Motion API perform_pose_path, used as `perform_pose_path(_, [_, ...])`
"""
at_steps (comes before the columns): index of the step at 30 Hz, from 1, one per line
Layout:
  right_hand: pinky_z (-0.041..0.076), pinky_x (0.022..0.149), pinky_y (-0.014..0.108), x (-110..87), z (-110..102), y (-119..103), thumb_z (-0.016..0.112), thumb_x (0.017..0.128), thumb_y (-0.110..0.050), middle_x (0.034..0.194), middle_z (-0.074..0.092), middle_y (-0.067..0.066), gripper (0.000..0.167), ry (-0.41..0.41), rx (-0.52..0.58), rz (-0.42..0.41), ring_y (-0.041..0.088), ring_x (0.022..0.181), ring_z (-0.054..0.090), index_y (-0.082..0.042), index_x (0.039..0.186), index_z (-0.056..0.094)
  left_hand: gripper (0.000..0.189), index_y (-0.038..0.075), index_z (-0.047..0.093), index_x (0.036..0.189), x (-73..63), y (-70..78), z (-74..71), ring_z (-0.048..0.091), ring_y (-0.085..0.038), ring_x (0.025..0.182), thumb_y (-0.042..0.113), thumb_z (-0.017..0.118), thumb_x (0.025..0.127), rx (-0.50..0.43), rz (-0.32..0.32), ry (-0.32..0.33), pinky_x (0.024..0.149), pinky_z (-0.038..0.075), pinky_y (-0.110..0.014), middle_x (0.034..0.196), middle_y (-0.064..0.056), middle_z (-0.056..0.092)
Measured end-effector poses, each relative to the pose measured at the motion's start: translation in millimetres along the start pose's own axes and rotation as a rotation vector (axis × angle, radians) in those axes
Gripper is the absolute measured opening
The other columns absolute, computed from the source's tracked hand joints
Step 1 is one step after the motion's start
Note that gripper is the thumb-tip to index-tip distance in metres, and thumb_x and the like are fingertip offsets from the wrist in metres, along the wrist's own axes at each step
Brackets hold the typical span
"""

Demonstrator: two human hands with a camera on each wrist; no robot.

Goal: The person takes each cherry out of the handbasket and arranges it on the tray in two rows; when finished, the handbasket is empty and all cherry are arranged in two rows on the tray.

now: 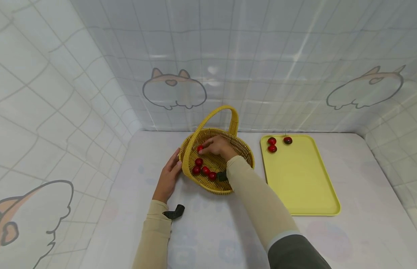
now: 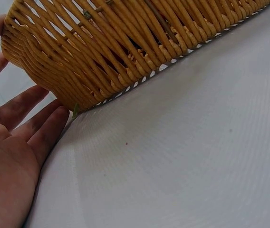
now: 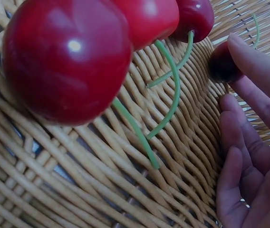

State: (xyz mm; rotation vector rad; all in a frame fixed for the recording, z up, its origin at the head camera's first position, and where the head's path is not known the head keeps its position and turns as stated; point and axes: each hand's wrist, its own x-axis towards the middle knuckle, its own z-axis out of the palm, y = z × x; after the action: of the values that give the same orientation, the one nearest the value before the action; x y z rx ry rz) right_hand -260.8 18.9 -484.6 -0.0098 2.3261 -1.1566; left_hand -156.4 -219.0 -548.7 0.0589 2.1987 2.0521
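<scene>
A yellow woven basket (image 1: 243, 149) with a tall arched handle stands on the table. Inside it, my right hand (image 1: 219, 146) pinches a red cherry (image 1: 200, 148) between thumb and fingertips, close to the basket's far left wall. The right wrist view shows this held cherry (image 3: 222, 64) as dark, right by the weave. Several other cherries (image 1: 205, 170) lie along the near left of the basket floor, green stems showing up close. My left hand (image 1: 169, 175) rests against the basket's outer left side, its fingers (image 2: 23, 104) extended along the wicker.
Right of the basket lies a yellow tray (image 1: 299, 179) with three cherries (image 1: 272, 148) near its far left corner. A tiled-pattern wall (image 1: 262, 74) rises behind the table, with side walls left and right. The basket handle arches over the right hand's workspace.
</scene>
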Motion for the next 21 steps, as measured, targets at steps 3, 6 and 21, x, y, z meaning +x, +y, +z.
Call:
perform_pose_path(3, [0.048, 0.107, 0.042, -0.6, -0.8, 0.4, 0.086, 0.083, -0.040, 0.143, 0.060, 0.001, 0.041, 0.002, -0.003, -0.011, 0.026, 0.128, 0.056, -0.024, 0.120, 0.077, 0.058, 0.046, 0.040, 0.154, 0.2, 1.0, 0.3, 0.039, -0.015, 0.149, 0.056, 0.058, 0.099, -0.006, 0.000, 0.000, 0.125, 0.028, -0.044, 0.161, 0.002, 0.041])
perform_pose_path(6, [0.048, 0.107, 0.042, 0.0, -1.2, 1.6, 0.086, 0.083, -0.039, 0.141, 0.061, 0.002, 0.041, 0.008, -0.012, -0.035, 0.026, 0.127, 0.056, -0.023, 0.119, 0.077, 0.059, 0.046, 0.040, 0.154, 0.5, 1.5, 0.4, 0.039, -0.015, 0.149, 0.056, 0.058, 0.099, -0.005, 0.001, -0.001, 0.125, 0.028, -0.044, 0.161, 0.002, 0.041])
perform_pose_path(21, [0.048, 0.104, 0.040, -12.6, -21.6, -2.8, 0.085, 0.084, -0.037, 0.132, 0.063, 0.002, 0.042, -0.062, -0.005, -0.099, 0.022, 0.120, 0.056, -0.015, 0.119, 0.073, 0.057, 0.045, 0.037, 0.155, 2.5, 0.3, -1.4, 0.039, -0.016, 0.149, 0.051, 0.057, 0.102, -0.014, -0.011, -0.010, 0.124, 0.031, -0.040, 0.162, 0.001, 0.040])
